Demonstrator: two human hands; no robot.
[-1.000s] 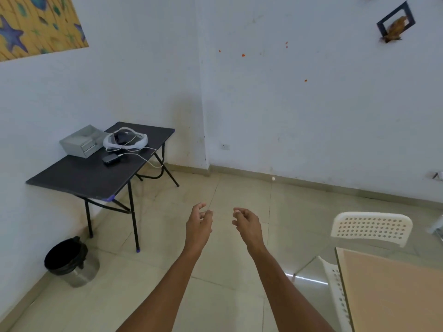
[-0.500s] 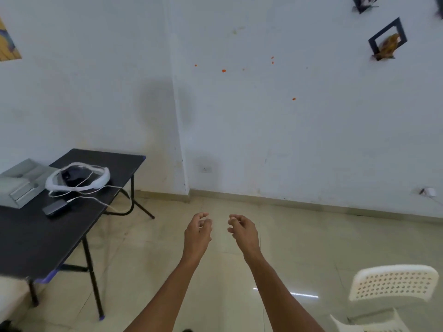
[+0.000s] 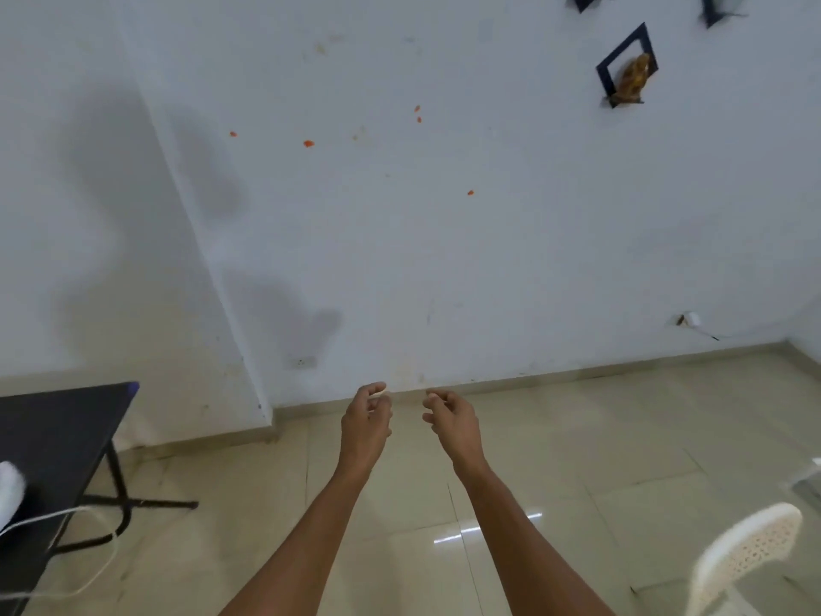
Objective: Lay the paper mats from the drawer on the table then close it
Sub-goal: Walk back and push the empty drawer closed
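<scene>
- I see both forearms reaching forward from the bottom edge, over the tiled floor (image 3: 577, 429).
- My left hand (image 3: 365, 422) hangs in the air with its fingers loosely curled and nothing in its grip; the thumb tip and the forefinger look close together near the top of the hand.
- My right hand (image 3: 453, 420) is just beside it, apart from it, fingers also loosely curled inward and holding nothing.
- Neither hand touches anything; both hover in front of the baseboard where the white wall (image 3: 444, 237) meets the floor.
- I cannot find the paper mats or the drawer anywhere in this view, so I cannot tell where they lie.
- At the left edge stands a black surface (image 3: 57, 429) on dark metal legs (image 3: 117, 482); only its near corner shows.
- On that black surface, at the frame's very edge, lies something white and blurred (image 3: 9, 491), with a white cable (image 3: 95, 566) looping off the edge and down.
- A white perforated plastic chair (image 3: 751, 549) shows in the lower right corner, well apart from the hands.
- High on the wall to the right hangs a small black frame (image 3: 626, 64) with a brownish object in it; two more dark frames are cut off at the top edge.
- A few small orange spots (image 3: 308, 144) mark the wall, and a wall socket (image 3: 302, 361) sits low near the corner.
</scene>
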